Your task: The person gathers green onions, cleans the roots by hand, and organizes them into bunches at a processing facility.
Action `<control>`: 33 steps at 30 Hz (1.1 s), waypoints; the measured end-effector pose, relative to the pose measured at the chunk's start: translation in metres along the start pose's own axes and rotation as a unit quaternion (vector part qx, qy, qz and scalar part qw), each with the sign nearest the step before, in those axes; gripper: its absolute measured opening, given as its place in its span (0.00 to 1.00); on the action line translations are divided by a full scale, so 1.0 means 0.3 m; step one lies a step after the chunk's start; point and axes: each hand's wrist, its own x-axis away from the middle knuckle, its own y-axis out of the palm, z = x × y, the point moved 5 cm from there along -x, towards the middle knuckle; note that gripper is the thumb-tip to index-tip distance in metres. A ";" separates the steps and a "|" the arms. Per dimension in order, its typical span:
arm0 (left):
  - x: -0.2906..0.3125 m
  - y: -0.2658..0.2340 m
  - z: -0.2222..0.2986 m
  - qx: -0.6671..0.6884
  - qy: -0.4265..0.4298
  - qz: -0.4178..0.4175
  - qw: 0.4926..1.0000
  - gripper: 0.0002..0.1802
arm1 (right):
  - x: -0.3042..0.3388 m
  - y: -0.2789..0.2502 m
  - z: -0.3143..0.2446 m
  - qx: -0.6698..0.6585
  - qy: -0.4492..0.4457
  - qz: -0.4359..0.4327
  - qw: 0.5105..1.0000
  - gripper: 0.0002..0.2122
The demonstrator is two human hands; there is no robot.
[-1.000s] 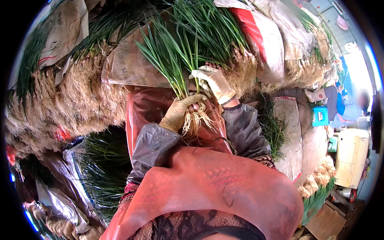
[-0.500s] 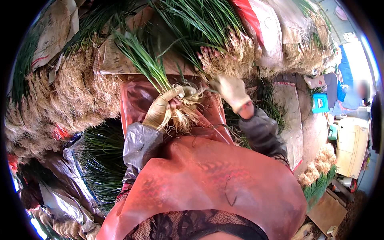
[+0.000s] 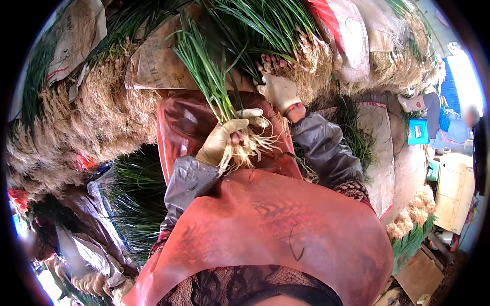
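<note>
My left hand (image 3: 224, 140), in a pale glove, is closed around a small bunch of spring onions (image 3: 217, 94) above my lap. Their green leaves point up and away; pinkish bulbs and pale roots (image 3: 242, 148) stick out below the fist. My right hand (image 3: 280, 93), also gloved, is at the near edge of a big heap of spring onions (image 3: 273, 25), beside its bulbs and matted roots. Its fingers look pinched together at the heap's left corner; what is between them is too small to make out.
A red plastic apron (image 3: 275, 214) covers my lap. More rooted spring onions (image 3: 112, 109) are stacked at the left under sacking (image 3: 158, 64). Loose leaves lie by a sack (image 3: 375, 148) at the right. Farther right are a blue stool (image 3: 417, 131) and a seated person (image 3: 451, 135).
My right hand has moved up and left from over the lap's far edge to the heap's bulbs. My left hand, still gripping the bunch, has shifted slightly right and turned it more upright.
</note>
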 end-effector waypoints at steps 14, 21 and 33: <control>0.030 -0.020 -0.038 0.053 -0.030 0.088 0.994 0.17 | 0.096 -0.031 -0.210 -0.562 -0.009 -0.053 0.825 0.07; 0.084 0.024 0.033 -0.036 0.005 -0.030 0.999 0.14 | 0.062 -0.046 -0.090 -0.153 0.021 0.276 0.949 0.07; -0.054 0.080 0.180 0.008 0.024 0.012 1.000 0.13 | -0.031 -0.268 0.136 0.201 -0.084 0.216 0.952 0.06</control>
